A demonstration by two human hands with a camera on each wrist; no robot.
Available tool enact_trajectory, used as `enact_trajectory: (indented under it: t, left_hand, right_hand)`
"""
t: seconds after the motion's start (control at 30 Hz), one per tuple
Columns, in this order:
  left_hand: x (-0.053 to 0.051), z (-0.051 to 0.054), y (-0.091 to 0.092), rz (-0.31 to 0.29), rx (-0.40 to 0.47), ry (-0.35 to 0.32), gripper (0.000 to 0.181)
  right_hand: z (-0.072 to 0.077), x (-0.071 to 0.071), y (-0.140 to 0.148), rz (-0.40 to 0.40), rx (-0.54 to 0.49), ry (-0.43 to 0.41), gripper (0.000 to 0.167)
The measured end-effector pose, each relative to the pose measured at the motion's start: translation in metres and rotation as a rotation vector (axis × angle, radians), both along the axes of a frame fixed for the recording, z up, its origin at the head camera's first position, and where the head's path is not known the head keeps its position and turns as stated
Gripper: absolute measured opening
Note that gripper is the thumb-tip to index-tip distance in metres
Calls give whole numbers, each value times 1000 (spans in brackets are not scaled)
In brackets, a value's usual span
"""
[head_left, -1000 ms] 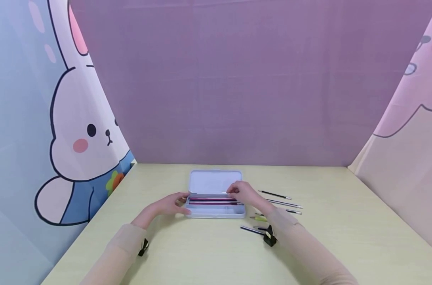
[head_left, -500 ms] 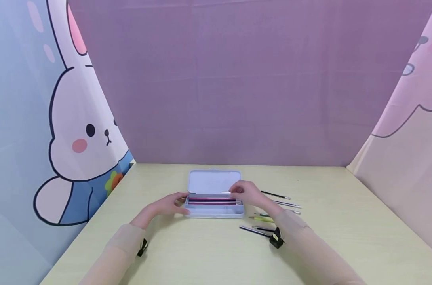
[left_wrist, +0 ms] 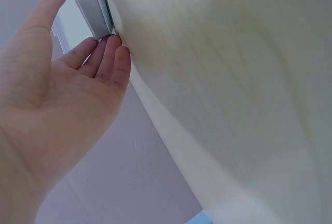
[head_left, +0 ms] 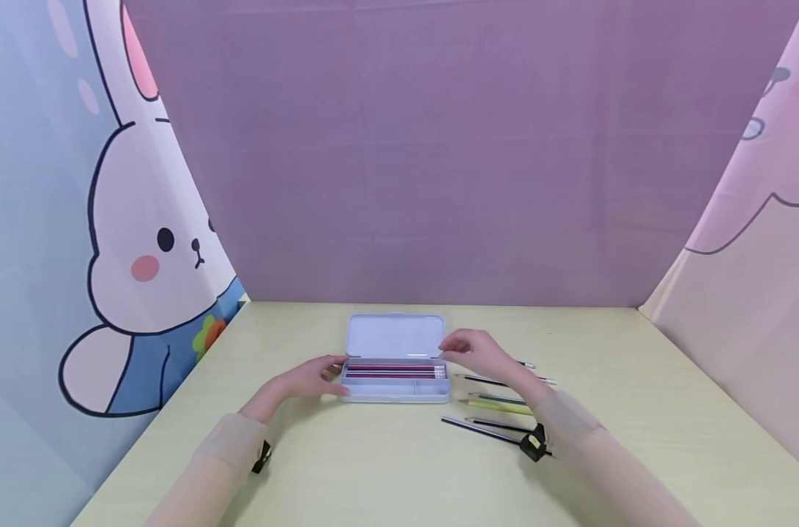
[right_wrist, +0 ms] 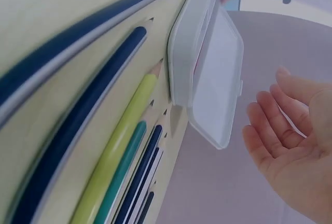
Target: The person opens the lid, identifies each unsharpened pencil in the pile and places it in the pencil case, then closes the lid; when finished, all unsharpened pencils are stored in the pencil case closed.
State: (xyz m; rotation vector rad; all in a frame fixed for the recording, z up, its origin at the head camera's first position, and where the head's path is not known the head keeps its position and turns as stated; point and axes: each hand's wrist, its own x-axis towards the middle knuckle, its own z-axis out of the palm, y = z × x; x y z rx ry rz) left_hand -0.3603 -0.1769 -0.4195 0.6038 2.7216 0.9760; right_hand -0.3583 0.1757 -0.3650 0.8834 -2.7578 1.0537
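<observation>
A white pencil case point(head_left: 396, 399) lies on the table with its lid point(head_left: 395, 336) raised behind it. Several dark-red and white striped pencils point(head_left: 389, 372) fill its rear compartment; the front part is divided in two. My left hand point(head_left: 311, 378) grips the case's left end, thumb at the front corner and fingers at the back. In the left wrist view the fingertips point(left_wrist: 122, 58) touch the end of the case. My right hand point(head_left: 481, 355) hovers beside the case's right rear corner. Seen from the right wrist, the right hand's fingers point(right_wrist: 270, 120) are loosely bent with nothing between them.
Several loose pencils lie right of the case, among them a yellow-green pencil point(head_left: 501, 405), a green pencil point(right_wrist: 122, 172) and a dark-blue and silver pencil point(head_left: 481, 430). Some lie partly under the right forearm. A purple cloth point(head_left: 425, 161) hangs behind the table point(head_left: 373, 468).
My right hand has moved right, away from above the case, uncovering the ends of the striped pencils inside. The left hand stays on the case's left end.
</observation>
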Motion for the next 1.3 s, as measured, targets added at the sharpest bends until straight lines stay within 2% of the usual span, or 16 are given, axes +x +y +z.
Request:
enact_trajectory:
  t: [0.17, 0.37, 0.6, 1.03, 1.3]
  left_hand:
    - [0, 0, -1, -12, 5, 3, 77]
    - [0, 0, 0, -12, 5, 3, 77]
    - [1, 2, 2, 11, -9, -4, 78]
    - [2, 2, 3, -3, -21, 20, 76]
    - [1, 1, 2, -14, -32, 25, 77]
  right_hand:
    - [-1, 4, 15, 6, 5, 37, 23]
    - [0, 12, 31, -12, 19, 41, 21]
    - [0, 25, 45, 14, 29, 50, 22]
    - [-6, 43, 70, 39, 58, 75, 20]
    - [-7, 57, 87, 33, 51, 31, 23]
